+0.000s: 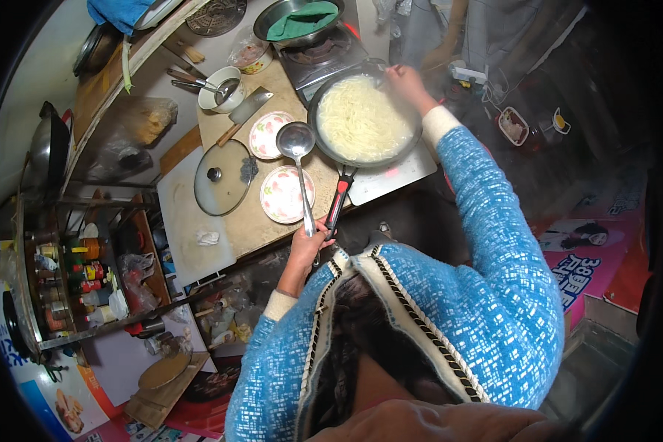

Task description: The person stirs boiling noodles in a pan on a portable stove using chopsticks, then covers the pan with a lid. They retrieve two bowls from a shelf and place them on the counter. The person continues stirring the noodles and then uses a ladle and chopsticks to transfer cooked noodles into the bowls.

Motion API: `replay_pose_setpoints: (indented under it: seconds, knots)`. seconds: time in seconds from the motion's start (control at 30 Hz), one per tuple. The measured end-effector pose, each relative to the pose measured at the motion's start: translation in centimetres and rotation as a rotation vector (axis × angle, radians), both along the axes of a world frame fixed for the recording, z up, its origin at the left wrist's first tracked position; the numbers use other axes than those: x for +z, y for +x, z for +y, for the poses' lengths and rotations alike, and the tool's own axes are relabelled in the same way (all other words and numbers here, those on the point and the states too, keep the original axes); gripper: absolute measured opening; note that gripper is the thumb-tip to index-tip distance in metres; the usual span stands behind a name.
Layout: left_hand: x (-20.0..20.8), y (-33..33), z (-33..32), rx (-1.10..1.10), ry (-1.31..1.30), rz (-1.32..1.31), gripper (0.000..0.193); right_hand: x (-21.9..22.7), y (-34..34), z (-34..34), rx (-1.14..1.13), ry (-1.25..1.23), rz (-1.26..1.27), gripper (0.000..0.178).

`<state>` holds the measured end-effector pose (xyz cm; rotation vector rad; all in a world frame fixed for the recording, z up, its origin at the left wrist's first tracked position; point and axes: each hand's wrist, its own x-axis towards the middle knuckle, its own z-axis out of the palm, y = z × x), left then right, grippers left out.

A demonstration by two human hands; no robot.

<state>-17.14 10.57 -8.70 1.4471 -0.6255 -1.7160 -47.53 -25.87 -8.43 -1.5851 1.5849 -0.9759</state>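
Note:
My left hand (309,247) is closed round the handle of a metal ladle (295,138), whose bowl hangs over the table beside the pan. The black-and-red handle of the pan (339,202) ends right at these fingers; whether they grip it too I cannot tell. Pale noodles (361,118) in cloudy liquid fill the dark round pan (315,136). At its far right rim my right hand (407,85) is closed, fingers together; what they hold is not clear. Steam blurs that side.
Two flowered plates (287,194) stand left of the pan, next to a glass lid (215,193) and a cleaver (250,105). Behind are a white bowl (225,77), a gas stove (318,62) and a metal basin (261,29) with a green cloth. A bottle rack (88,295) stands left.

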Motion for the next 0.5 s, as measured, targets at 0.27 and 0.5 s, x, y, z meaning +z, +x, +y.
replay_pose_setpoints:
  seconds: [0.27,0.5]
  knots:
    - [0.1,-0.1,0.1,0.022,-0.015,-0.004,0.008,2.4,2.5,0.0,0.344,0.147,0.031,0.038]
    - [-0.1,-0.2,0.4,0.047,-0.009,-0.027,0.006,6.4,5.5,-4.2,0.16,-0.172,0.247,0.043]
